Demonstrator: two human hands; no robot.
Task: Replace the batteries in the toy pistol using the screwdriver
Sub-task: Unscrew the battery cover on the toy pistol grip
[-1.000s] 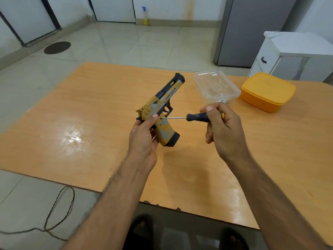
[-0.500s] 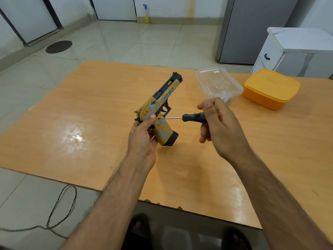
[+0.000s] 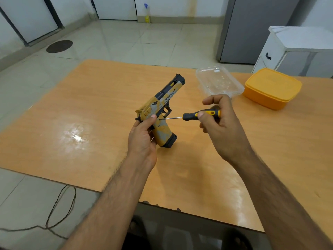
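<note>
A yellow, grey and black toy pistol is held above the wooden table, muzzle pointing away and up. My left hand grips the back of its frame, thumb pressed on the side. A screwdriver with a black and yellow handle lies level, its thin metal tip touching the pistol's side just above the grip. My right hand holds the handle between the fingertips and thumb. No batteries are visible.
A clear plastic container stands just beyond my right hand, and an orange lidded box sits to its right. A white cabinet and a grey appliance stand behind the table. A black cable lies on the floor at left.
My right hand's fingers have shifted round the screwdriver handle, showing more of its yellow part. The pistol and my left hand have stayed in place, with the tip still against the pistol.
</note>
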